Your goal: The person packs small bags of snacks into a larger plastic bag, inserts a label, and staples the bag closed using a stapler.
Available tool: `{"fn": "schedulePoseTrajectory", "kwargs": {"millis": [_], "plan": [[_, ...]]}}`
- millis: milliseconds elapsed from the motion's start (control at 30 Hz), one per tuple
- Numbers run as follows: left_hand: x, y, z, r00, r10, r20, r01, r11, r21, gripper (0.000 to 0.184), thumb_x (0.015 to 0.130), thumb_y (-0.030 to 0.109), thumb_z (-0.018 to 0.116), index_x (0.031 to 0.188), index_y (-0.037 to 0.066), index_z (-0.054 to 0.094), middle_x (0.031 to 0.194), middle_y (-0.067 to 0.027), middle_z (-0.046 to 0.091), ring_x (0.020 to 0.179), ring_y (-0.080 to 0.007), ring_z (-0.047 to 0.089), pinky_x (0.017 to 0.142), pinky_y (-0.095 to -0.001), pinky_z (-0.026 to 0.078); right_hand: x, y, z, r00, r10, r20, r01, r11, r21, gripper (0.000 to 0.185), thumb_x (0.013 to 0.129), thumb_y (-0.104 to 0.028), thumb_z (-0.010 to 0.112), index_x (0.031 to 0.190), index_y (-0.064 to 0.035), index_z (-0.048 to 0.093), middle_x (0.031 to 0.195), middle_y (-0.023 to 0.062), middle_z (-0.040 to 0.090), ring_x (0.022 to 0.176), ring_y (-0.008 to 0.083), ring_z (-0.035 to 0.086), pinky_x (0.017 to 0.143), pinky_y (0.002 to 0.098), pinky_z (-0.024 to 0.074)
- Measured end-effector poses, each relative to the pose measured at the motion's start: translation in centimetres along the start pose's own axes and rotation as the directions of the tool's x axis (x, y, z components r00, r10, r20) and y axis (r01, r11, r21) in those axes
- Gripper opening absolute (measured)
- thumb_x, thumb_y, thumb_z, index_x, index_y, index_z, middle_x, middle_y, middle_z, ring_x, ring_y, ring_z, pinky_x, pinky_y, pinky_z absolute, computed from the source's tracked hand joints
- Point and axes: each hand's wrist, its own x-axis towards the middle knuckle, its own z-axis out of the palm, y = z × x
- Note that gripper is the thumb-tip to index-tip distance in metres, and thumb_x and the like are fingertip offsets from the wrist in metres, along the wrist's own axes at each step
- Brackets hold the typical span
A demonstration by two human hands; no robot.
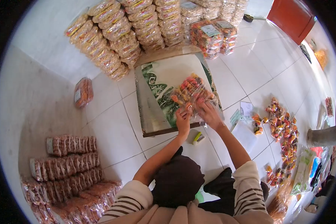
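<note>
A clear plastic bag [192, 89] of small red, orange and brown snack packs lies on a low table [175, 64] covered with a white and green printed sheet. At the bag's near end, my left hand [183, 118] has its fingers closed on the plastic. My right hand [210, 113] grips the same end from the right, its fingertips partly hidden by shiny film. On the floor just below the table sits a green and white stapler [198, 138].
Tall stacks of bagged snacks [117, 35] line the back wall, with filled bags [206, 35] behind the table. Brown packs [65, 164] are piled at left. Paper labels [246, 108], plastic sheets [245, 135] and strings of snack packs [287, 138] lie right.
</note>
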Motion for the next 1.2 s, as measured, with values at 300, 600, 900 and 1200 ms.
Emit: {"fn": "schedulePoseTrajectory", "kwargs": {"millis": [300, 600, 900, 1200], "plan": [[-0.9, 1.6, 0.4, 0.981, -0.078, 0.178, 0.1, 0.988, -0.116, 0.041, 0.084, 0.013, 0.056, 0.117, 0.006, 0.033, 0.105, -0.0128, 0.049, 0.089, -0.0189, 0.055, 0.079, -0.0311, 0.048, 4.1, 0.0, -2.6, 0.959, -0.087, 0.268, 0.11, 0.991, -0.07, 0.038, 0.075, -0.01, 0.048, 0.113, -0.0106, 0.049, 0.093, 0.0058, 0.052, 0.097, 0.0202, 0.047, 0.08, 0.032, 0.0407], [-0.6, 1.5, 0.2, 0.983, -0.038, 0.177, 0.062, 0.989, -0.134, 0.032, 0.083, 0.009, 0.055, 0.11, 0.004, 0.038, 0.105, -0.0124, 0.048, 0.091, -0.0188, 0.054, 0.079, -0.0304, 0.049, 4.5, 0.4, -1.9, 0.96, -0.138, 0.246, 0.151, 0.988, -0.037, 0.026, 0.077, -0.009, 0.049, 0.102, -0.013, 0.056, 0.085, 0.0053, 0.055, 0.079, 0.0198, 0.056, 0.065, 0.0308, 0.0458], [7.8, 5.4, -1.8, 0.737, 0.675, -0.015, -0.477, 0.537, 0.696, 0.034, 0.088, 0.027, 0.046, 0.112, 0.002, 0.045, 0.105, -0.0146, 0.041, 0.095, -0.0234, 0.042, 0.082, -0.0358, 0.035, 3.2, 0.2, -0.9, 0.924, 0.138, 0.356, -0.282, 0.876, 0.391, 0.037, 0.077, -0.007, 0.048, 0.115, -0.0096, 0.047, 0.111, 0.0121, 0.052, 0.102, 0.0261, 0.048, 0.086, 0.0355, 0.0392], [10.0, 6.0, -1.9, 0.917, 0.24, 0.318, -0.38, 0.764, 0.521, 0.046, 0.088, 0.039, 0.044, 0.123, 0.009, 0.039, 0.117, -0.0164, 0.031, 0.1, -0.0265, 0.038, 0.085, -0.0364, 0.035, 5.2, -0.9, 1.1, 0.994, 0.076, 0.075, -0.08, 0.996, 0.051, 0.024, 0.077, -0.014, 0.053, 0.099, -0.0063, 0.055, 0.099, 0.0105, 0.054, 0.095, 0.0271, 0.048, 0.083, 0.0416, 0.0326]]}}
